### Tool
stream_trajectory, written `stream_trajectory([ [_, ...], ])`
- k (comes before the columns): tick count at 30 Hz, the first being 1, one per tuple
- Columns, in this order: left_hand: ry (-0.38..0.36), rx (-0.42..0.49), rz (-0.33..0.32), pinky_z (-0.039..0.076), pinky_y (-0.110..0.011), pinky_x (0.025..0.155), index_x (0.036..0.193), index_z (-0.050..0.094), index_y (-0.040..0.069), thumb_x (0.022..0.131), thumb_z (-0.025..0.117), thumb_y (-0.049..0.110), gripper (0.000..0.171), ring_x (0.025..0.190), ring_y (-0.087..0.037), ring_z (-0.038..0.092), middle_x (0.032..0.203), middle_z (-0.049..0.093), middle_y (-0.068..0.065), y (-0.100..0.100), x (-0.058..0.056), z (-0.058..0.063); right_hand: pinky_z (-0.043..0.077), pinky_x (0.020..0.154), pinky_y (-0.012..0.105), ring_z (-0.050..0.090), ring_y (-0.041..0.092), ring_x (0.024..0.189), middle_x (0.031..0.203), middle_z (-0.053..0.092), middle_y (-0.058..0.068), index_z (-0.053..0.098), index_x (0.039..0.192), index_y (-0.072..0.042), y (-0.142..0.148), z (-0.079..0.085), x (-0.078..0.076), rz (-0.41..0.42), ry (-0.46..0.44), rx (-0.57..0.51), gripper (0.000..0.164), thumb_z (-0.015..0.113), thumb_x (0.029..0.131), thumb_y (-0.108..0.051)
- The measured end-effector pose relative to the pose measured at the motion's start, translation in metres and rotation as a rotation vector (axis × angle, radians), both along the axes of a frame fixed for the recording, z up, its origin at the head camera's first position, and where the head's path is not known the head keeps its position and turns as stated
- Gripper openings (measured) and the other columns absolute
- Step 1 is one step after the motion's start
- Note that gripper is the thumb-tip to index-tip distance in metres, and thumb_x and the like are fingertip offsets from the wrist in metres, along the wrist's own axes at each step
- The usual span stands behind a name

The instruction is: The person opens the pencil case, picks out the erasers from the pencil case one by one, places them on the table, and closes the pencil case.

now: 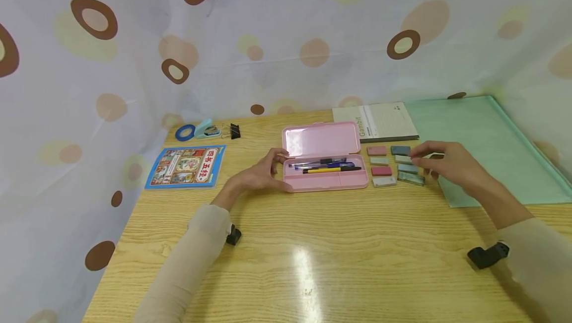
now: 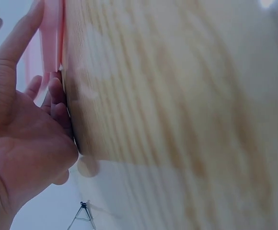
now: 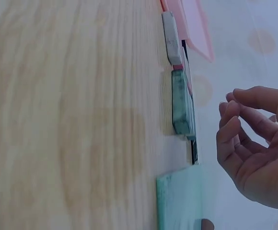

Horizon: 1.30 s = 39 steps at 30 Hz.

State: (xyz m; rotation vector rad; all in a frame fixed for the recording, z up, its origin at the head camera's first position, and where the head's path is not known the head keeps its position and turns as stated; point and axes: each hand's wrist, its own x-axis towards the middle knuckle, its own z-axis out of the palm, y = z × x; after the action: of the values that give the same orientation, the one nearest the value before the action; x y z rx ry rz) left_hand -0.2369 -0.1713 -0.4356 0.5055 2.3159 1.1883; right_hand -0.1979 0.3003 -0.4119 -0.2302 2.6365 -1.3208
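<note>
A pink pencil case (image 1: pixel 318 179) lies with its lid (image 1: pixel 321 139) raised back; several pens (image 1: pixel 330 165) rest in its upper compartment. My left hand (image 1: pixel 259 173) holds the case's left end, the thumb along the front corner and the fingers curled at the back. In the left wrist view the thumb lies against the pink wall. To the right of the case, small erasers stand in two columns, among them a red eraser (image 1: pixel 381 171), a white eraser (image 1: pixel 403 159) and a green eraser (image 3: pixel 181 103). Over the right column hovers my right hand (image 1: pixel 451 163), fingers loosely bent, nothing visible between them.
A notebook (image 1: pixel 389 118) lies behind the erasers, beside a green mat (image 1: pixel 496 154) at the right. Toward the left are a blue-edged booklet (image 1: pixel 186 166), blue tape (image 1: pixel 184 133), a light-blue stapler-like tool (image 1: pixel 206 128) and a black binder clip (image 1: pixel 235 131). Patterned cloth hangs behind.
</note>
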Motion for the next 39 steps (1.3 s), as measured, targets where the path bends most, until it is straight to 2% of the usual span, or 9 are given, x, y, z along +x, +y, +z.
stream_trajectory([
  [4,0.008,-0.005,0.004,0.035,-0.038,0.092,0.153,0.027,0.021,0.083,0.090,0.025,0.094,0.108,-0.023,0.038,0.140,0.042,-0.007,-0.001,0.002,-0.001,0.053,0.063,0.036,0.061,0.027,0.075,0.097,0.067,0.013,0.062,0.134,-0.002,-0.016,0.003,-0.010,-0.001,0.019,-0.017,0.041,0.063,0.106,-0.031],
  [12,0.061,-0.013,0.037,0.036,-0.040,0.101,0.158,0.020,0.024,0.083,0.090,0.030,0.103,0.118,-0.023,0.040,0.142,0.044,-0.006,-0.002,0.007,-0.003,0.055,0.070,0.035,0.062,0.026,0.083,0.106,0.068,0.010,0.062,0.136,-0.004,-0.053,0.007,-0.034,-0.013,0.032,-0.089,0.041,0.063,0.106,-0.031],
  [15,0.032,-0.006,0.066,0.035,-0.043,0.109,0.161,0.015,0.024,0.083,0.090,0.032,0.109,0.124,-0.025,0.040,0.147,0.041,-0.007,-0.002,0.012,-0.001,0.056,0.079,0.034,0.069,0.022,0.091,0.115,0.067,0.014,0.057,0.141,-0.003,-0.066,0.008,-0.040,0.019,0.016,-0.115,0.046,0.061,0.106,-0.033],
  [18,-0.010,-0.007,0.110,0.034,-0.045,0.114,0.162,0.014,0.020,0.082,0.090,0.033,0.112,0.127,-0.025,0.040,0.149,0.038,-0.007,-0.002,0.016,0.003,0.056,0.091,0.041,0.071,0.028,0.103,0.132,0.061,0.021,0.049,0.149,-0.004,-0.077,0.008,-0.047,0.044,-0.010,-0.144,0.052,0.057,0.108,-0.035],
  [20,-0.012,-0.032,0.130,0.036,-0.045,0.112,0.161,0.019,0.014,0.082,0.091,0.034,0.109,0.125,-0.026,0.041,0.148,0.039,-0.008,-0.001,0.018,0.005,0.051,0.100,0.047,0.066,0.033,0.118,0.143,0.055,0.022,0.043,0.154,-0.006,-0.085,0.009,-0.051,0.048,-0.027,-0.154,0.056,0.055,0.108,-0.036],
  [23,0.024,-0.100,0.136,0.040,-0.043,0.109,0.157,0.033,0.009,0.081,0.091,0.037,0.100,0.123,-0.026,0.042,0.144,0.042,-0.008,0.001,0.020,0.006,0.044,0.109,0.057,0.048,0.042,0.137,0.158,0.040,0.023,0.030,0.161,-0.009,-0.096,0.008,-0.060,0.043,-0.086,-0.229,0.064,0.053,0.109,-0.038],
  [27,0.109,-0.219,0.100,0.041,-0.043,0.109,0.153,0.042,0.010,0.077,0.092,0.042,0.096,0.122,-0.025,0.042,0.139,0.045,-0.007,0.004,0.020,0.004,0.034,0.116,0.061,0.030,0.044,0.151,0.166,0.026,0.024,0.015,0.166,-0.013,-0.111,0.005,-0.071,-0.001,-0.212,-0.356,0.073,0.049,0.109,-0.042],
  [32,0.165,-0.268,0.063,0.037,-0.047,0.114,0.154,0.041,0.011,0.075,0.093,0.043,0.099,0.128,-0.027,0.041,0.141,0.045,-0.008,0.008,0.020,0.003,0.022,0.124,0.054,0.027,0.038,0.153,0.167,0.024,0.022,0.010,0.166,-0.011,-0.123,0.003,-0.076,-0.061,-0.289,-0.481,0.072,0.043,0.110,-0.042],
  [39,0.177,-0.307,0.056,0.036,-0.047,0.114,0.152,0.041,0.012,0.077,0.090,0.045,0.096,0.129,-0.028,0.041,0.143,0.045,-0.008,0.008,0.019,0.002,0.022,0.118,0.052,0.033,0.032,0.149,0.162,0.035,0.016,0.025,0.163,-0.015,-0.129,-0.002,-0.070,-0.120,-0.243,-0.635,0.062,0.041,0.110,-0.042],
])
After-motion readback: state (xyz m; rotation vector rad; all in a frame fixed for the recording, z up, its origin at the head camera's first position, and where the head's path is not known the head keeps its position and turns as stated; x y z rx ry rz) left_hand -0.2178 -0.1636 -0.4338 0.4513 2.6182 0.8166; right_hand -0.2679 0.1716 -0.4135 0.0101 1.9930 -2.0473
